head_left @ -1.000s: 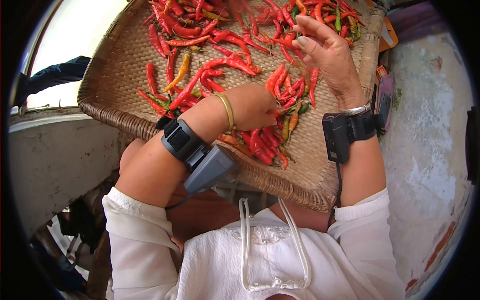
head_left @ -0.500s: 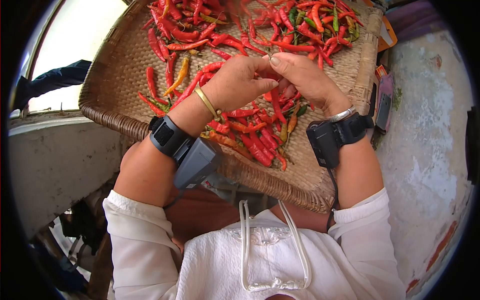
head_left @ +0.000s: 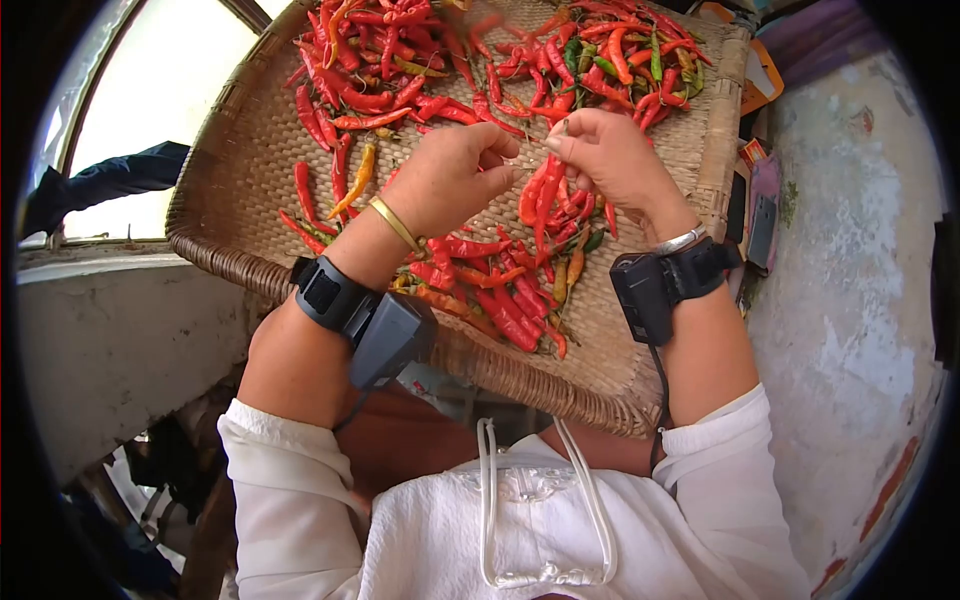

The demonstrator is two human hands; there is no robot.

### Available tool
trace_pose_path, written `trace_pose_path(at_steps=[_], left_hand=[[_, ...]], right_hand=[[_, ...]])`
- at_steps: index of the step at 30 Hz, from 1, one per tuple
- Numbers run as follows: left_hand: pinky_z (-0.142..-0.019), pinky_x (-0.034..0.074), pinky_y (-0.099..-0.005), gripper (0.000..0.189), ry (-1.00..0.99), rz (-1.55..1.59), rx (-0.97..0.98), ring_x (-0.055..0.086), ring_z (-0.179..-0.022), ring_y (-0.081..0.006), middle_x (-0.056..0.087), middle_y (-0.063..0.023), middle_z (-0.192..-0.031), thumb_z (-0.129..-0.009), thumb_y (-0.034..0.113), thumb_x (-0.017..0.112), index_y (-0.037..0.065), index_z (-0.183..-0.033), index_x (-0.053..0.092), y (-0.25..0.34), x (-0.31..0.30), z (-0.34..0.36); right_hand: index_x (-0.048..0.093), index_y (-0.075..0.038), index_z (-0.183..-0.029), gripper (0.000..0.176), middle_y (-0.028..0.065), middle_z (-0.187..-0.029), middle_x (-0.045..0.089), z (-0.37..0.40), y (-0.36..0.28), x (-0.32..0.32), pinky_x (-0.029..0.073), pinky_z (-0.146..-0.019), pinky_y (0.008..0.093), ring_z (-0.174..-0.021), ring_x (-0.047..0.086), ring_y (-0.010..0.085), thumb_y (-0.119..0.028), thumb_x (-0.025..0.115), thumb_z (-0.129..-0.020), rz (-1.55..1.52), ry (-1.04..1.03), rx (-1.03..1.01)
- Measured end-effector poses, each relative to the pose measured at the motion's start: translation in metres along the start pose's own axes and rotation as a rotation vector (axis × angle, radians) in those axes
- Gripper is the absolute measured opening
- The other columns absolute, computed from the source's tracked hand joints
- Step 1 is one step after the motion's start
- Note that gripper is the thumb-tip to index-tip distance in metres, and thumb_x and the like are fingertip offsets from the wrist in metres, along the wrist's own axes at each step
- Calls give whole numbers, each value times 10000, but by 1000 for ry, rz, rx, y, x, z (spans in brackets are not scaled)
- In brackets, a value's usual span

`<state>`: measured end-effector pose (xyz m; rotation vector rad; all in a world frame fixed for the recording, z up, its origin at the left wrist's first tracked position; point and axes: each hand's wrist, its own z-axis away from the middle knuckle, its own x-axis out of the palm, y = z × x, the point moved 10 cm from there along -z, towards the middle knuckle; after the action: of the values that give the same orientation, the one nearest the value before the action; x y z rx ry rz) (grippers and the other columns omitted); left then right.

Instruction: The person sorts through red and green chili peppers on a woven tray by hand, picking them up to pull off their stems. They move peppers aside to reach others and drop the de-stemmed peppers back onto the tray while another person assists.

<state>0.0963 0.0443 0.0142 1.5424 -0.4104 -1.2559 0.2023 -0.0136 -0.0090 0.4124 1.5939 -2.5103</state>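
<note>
Glossy red peppers (head_left: 545, 195), some slim and curled, sit in the middle of the basket, just below the right hand (head_left: 610, 160). Its thumb and finger are pinched close, perhaps on a stem. The left hand (head_left: 455, 175) is curled beside it; I can't tell whether it grips anything. More peppers lie heaped at eleven and one o'clock, with a looser pile (head_left: 500, 295) towards six; a few are orange, yellow or green. The woven basket (head_left: 640, 310) has a thick rolled rim. Beyond it, a bright window (head_left: 150, 95) stands at ten o'clock and a patchy, peeling surface (head_left: 850, 270) at three.
</note>
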Motion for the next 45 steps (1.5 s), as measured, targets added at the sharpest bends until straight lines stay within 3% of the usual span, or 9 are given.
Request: trace_pose_path(at_steps=[2,6,11,18,22,24,37,39,45], left_hand=[[-614,465,-230,170,26,-27,-9,545,-697,-64,604,-26,-772,-811,86,609,-4,-950,572,0,-7,2],[-625,480,-306,219,53,-334,74,591,-688,-192,612,-90,-767,-763,129,624,10,-940,572,-1,-10,1],[-671,475,-400,277,-150,-713,55,585,-768,-320,601,-155,-826,-709,147,616,37,-958,563,-22,20,-1],[-731,466,-401,315,-66,-807,14,575,-840,-307,562,-137,-911,-688,106,608,82,-997,553,-31,15,-12],[-736,468,-383,223,20,-760,52,569,-872,-292,551,-124,-936,-676,75,607,84,-898,594,-39,8,-21],[-729,471,-384,195,56,-779,56,573,-860,-291,549,-120,-928,-681,80,601,83,-875,601,-40,6,-23],[-692,474,-417,160,-153,-745,43,590,-795,-308,612,-129,-784,-680,211,614,79,-765,645,-43,23,-32],[-687,473,-419,167,-202,-744,58,589,-777,-317,612,-134,-768,-678,220,616,79,-762,646,-45,28,-34],[-662,466,-429,202,-212,-673,94,585,-721,-344,606,-161,-720,-676,246,623,53,-736,642,-35,29,-33]], right_hand=[[564,11,-961,281,20,-720,580,10,-15,-50,435,-491,200,-586,557,68,-221,619,-811,-477,402,-239],[531,20,-1062,334,25,-770,587,24,-17,-71,446,-523,198,-633,578,72,-208,599,-827,-827,614,-324],[590,25,-1014,306,50,-790,621,2,-6,-14,450,-594,221,-682,587,95,-195,600,-803,-125,195,-98],[591,20,-992,252,40,-781,614,-2,-5,5,458,-609,245,-654,558,100,-149,593,-804,400,131,-204],[601,18,-969,252,60,-763,621,-3,-1,20,461,-621,267,-665,573,120,-147,608,-779,433,77,-204],[616,-13,-941,271,147,-783,635,-1,-5,23,478,-690,352,-737,617,272,-172,627,-722,454,86,-227],[581,-19,-1051,319,87,-749,621,-5,0,23,461,-617,283,-678,590,155,-128,619,-753,524,76,-226],[592,-29,-989,292,148,-821,617,-6,1,24,459,-705,372,-796,595,298,-154,628,-727,575,85,-230],[596,-63,-912,223,132,-808,616,-17,-3,41,458,-695,386,-791,588,307,-168,632,-718,921,25,-201]])
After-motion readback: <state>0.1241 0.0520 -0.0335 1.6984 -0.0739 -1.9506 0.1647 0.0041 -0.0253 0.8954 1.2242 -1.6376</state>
